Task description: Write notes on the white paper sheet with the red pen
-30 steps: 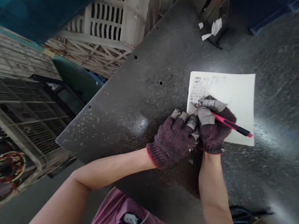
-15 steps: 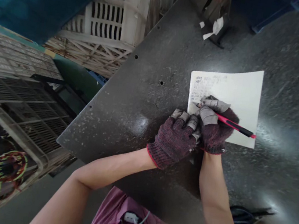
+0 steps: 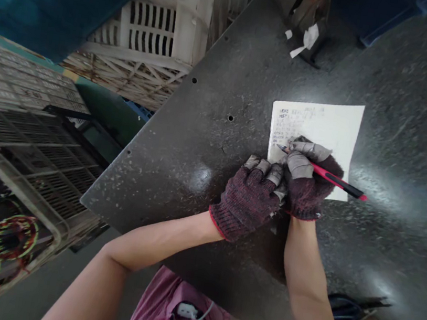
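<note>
A gloved right hand (image 3: 307, 189) grips a red and black pen (image 3: 324, 176) between its grey-tipped fingers (image 3: 305, 150), the pen's tip touching a white sheet of paper (image 3: 327, 125) that lies flat on the dark speckled worktop (image 3: 208, 143), just beyond the fingertips. The gloved left hand (image 3: 250, 197) rests beside it, touching it, with fingers curled and pressing down at the paper's near left corner, holding nothing that shows. Small handwritten lines fill the sheet's upper left, just ahead of the pen tip.
</note>
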Available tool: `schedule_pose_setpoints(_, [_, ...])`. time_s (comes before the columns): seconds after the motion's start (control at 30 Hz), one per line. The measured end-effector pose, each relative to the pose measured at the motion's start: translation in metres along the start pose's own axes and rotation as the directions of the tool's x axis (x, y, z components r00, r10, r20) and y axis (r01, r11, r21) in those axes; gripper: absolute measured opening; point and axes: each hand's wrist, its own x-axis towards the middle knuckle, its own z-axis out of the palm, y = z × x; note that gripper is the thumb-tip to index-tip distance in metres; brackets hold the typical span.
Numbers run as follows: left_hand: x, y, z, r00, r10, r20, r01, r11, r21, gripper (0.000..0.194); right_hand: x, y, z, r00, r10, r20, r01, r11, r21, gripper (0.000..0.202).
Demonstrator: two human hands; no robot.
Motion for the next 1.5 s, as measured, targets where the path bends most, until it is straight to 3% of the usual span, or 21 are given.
schedule_pose_setpoints(0.3, [-0.0007,-0.0003,0.0014,1.0,0.001,-0.013,-0.001,1.0,0.002,0.03,-0.0021,0.0039,-0.0034,0.999,-0.027,0.046,0.029,0.997,-0.064,0.01])
schedule_pose_setpoints(0.57, [-0.0007,-0.0012,0.0008,1.0,0.015,-0.008,-0.016,1.0,-0.009,0.029,-0.0024,0.0048,-0.0015,0.999,-0.029,0.015,0.03,0.996,-0.08,0.011])
schedule_pose_setpoints(1.5, [-0.0007,-0.0012,-0.0008,0.999,0.01,0.031,-0.01,1.0,-0.015,0.031,-0.0019,0.0014,-0.0002,1.0,-0.027,-0.016,0.027,1.0,-0.016,0.016])
